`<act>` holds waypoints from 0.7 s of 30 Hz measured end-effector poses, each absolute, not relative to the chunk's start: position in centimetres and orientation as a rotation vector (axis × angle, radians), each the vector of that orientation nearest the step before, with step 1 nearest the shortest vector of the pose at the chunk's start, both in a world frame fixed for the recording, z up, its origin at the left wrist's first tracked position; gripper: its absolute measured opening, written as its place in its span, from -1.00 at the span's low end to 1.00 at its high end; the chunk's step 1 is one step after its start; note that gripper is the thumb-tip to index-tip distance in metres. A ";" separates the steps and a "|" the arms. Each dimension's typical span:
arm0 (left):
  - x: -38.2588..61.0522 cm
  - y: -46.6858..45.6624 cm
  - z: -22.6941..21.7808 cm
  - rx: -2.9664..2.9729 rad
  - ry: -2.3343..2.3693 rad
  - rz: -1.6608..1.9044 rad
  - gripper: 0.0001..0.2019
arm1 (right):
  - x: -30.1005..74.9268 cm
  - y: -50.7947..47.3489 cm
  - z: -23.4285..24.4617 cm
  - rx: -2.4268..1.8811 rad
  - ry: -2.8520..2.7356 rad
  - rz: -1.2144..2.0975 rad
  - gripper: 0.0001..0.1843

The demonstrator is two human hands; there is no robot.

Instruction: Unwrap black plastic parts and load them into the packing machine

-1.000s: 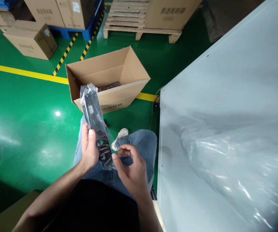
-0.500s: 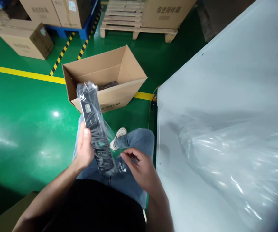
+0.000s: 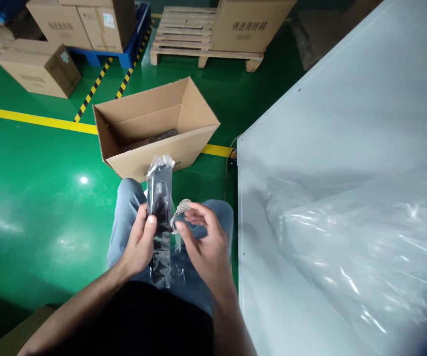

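A long dark part in a clear plastic bag (image 3: 160, 202) stands lengthwise above my lap. My left hand (image 3: 139, 242) grips it along its left side, thumb across the front. To its right is my right hand (image 3: 204, 242), fingers curved and apart, a little away from the bag and with nothing visible in them. Loose clear plastic hangs at the bag's lower right. Past the bag's upper end, an open cardboard box (image 3: 161, 153) rests on the floor with a dark item (image 3: 163, 135) inside; what the item is cannot be made out.
At right, a grey-white table (image 3: 258, 277) carries a pile of clear plastic bags (image 3: 339, 247). Behind the open box are a wooden pallet (image 3: 184, 34) with a carton (image 3: 250, 24) and a blue pallet (image 3: 124, 57) with cartons. A closed carton (image 3: 39, 69) sits at far left.
The bagged part has come down and to the right, turned more upright, in my left hand. My right hand has moved up and its pinched fingers have spread from the loose plastic.
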State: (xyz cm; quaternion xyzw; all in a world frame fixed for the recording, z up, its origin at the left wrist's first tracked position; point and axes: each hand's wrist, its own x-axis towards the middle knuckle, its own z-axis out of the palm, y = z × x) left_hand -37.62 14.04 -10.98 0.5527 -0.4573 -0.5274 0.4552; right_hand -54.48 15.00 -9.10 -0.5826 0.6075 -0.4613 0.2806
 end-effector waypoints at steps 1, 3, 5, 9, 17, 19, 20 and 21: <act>-37.9 14.4 -10.9 1.346 -1.190 -1.321 -0.49 | -53.8 14.5 -9.1 -1.555 1.660 -1.271 -0.63; -38.2 14.9 -10.9 1.310 -1.276 -1.381 -0.50 | -52.9 13.7 -9.1 -1.537 1.687 -1.317 -0.78; -38.3 15.3 -11.1 1.314 -1.300 -1.425 -0.51 | -52.7 13.2 -9.3 -1.489 1.699 -1.350 -0.83; -37.7 15.7 -11.8 1.506 -1.062 -1.393 -0.46 | -53.7 13.4 -9.9 -1.247 1.676 -1.371 -0.77; -37.2 15.1 -11.2 1.434 -1.027 -1.562 -0.49 | -54.9 13.8 -10.1 -1.251 1.700 -1.424 -0.73; -37.3 15.3 -11.0 1.362 -1.163 -1.643 -0.53 | -54.8 13.5 -9.7 -1.374 1.823 -1.495 -0.69; -37.3 15.5 -11.0 1.356 -1.211 -1.660 -0.53 | -54.8 13.3 -9.5 -1.425 1.875 -1.520 -0.72; -37.3 15.8 -11.1 1.366 -1.241 -1.660 -0.54 | -54.8 13.1 -9.3 -1.457 1.910 -1.536 -0.78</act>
